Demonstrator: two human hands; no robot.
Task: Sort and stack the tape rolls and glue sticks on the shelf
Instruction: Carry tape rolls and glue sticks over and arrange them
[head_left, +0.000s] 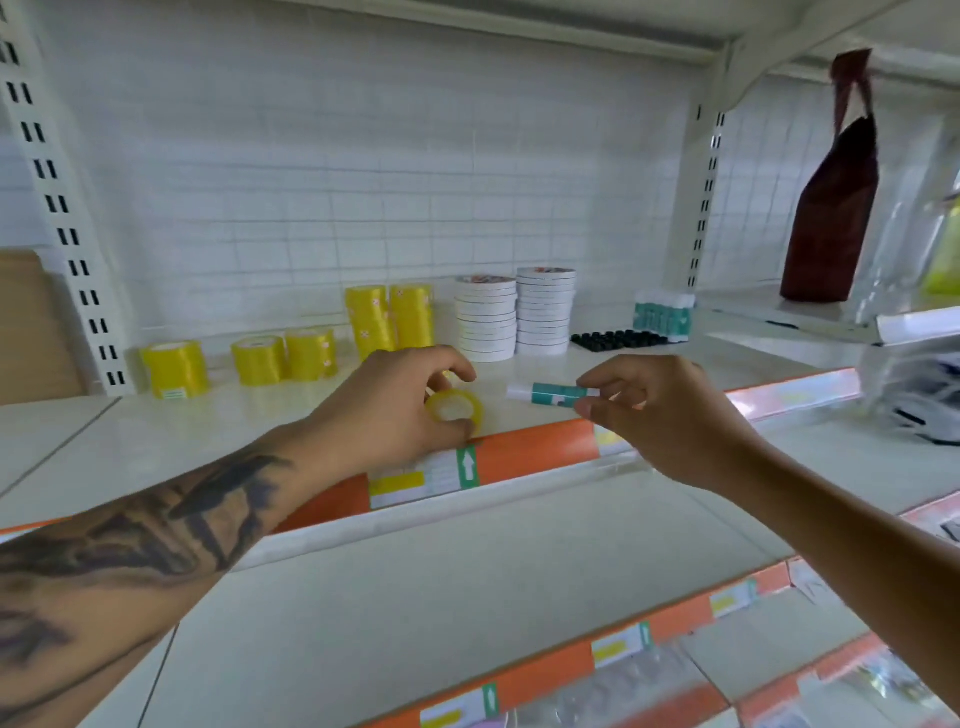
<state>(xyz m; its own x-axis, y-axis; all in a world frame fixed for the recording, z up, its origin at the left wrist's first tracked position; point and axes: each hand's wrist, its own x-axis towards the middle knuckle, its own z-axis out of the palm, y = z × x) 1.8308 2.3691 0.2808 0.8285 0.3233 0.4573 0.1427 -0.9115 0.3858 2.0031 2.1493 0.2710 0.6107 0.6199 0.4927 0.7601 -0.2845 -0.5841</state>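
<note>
Head view, left to right along the shelf (260, 415): three short yellow tape stacks (175, 368), two taller yellow stacks (389, 317), two white tape stacks (514, 312), one bundle of glue sticks (664, 314) (count unclear). Left hand (395, 410) pinches one yellow tape roll (454, 409) at the shelf's front edge; right hand (660, 415) pinches one teal glue stick (553, 393) above it.

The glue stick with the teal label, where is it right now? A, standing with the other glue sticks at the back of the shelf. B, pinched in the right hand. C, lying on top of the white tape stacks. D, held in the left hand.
B: the glue stick lies level, pinched at one end by the right hand, while the left hand grips a yellow tape roll.
</note>
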